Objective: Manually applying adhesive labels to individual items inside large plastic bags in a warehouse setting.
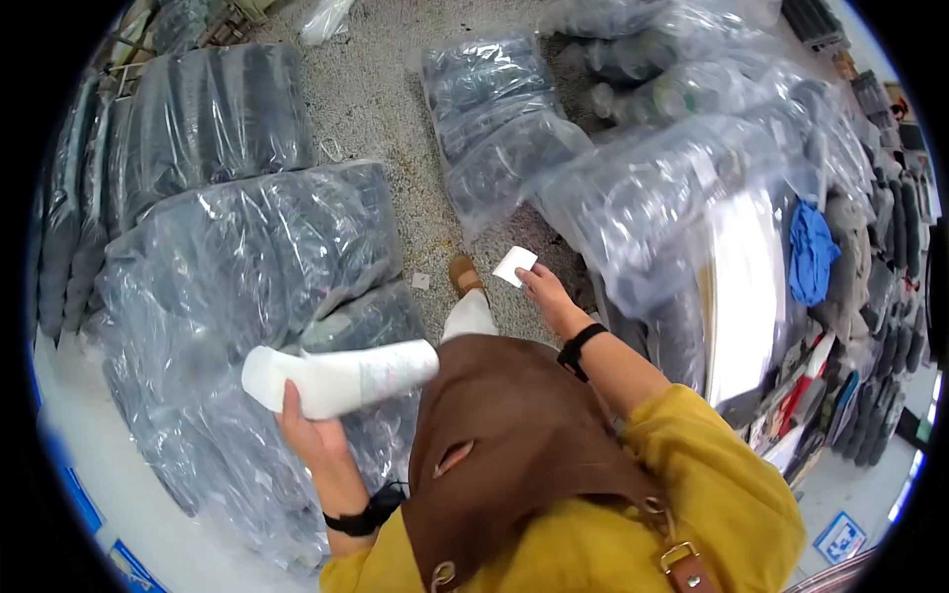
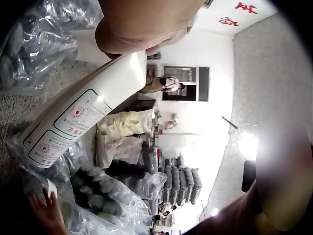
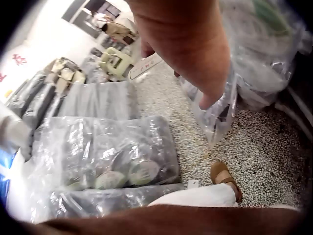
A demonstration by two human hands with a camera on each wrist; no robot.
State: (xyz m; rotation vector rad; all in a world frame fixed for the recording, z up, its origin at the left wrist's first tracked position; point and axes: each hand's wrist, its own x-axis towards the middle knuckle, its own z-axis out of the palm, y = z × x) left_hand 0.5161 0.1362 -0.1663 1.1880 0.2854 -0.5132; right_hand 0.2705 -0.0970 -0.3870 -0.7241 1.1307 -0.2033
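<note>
A bundle of white printed sheets (image 1: 341, 379), with green frames and red stars on the sheets (image 2: 73, 115), is held at one end by the left hand (image 1: 314, 435), its thumb across the top. In the left wrist view the left hand (image 2: 146, 24) covers that end. The right hand (image 1: 550, 295) pinches a small white slip (image 1: 514, 265) above the floor, apart from the bundle. Seen from the right wrist, the right hand (image 3: 186, 49) hides part of the slip (image 3: 145, 66).
Plastic-wrapped grey bundles (image 1: 257, 247) are stacked at the left, others (image 1: 672, 168) at the right. Speckled floor (image 1: 371, 99) runs between them. A blue cloth (image 1: 813, 252) hangs at the right beside a white stack (image 1: 743, 296). Another person (image 2: 168, 84) is far off.
</note>
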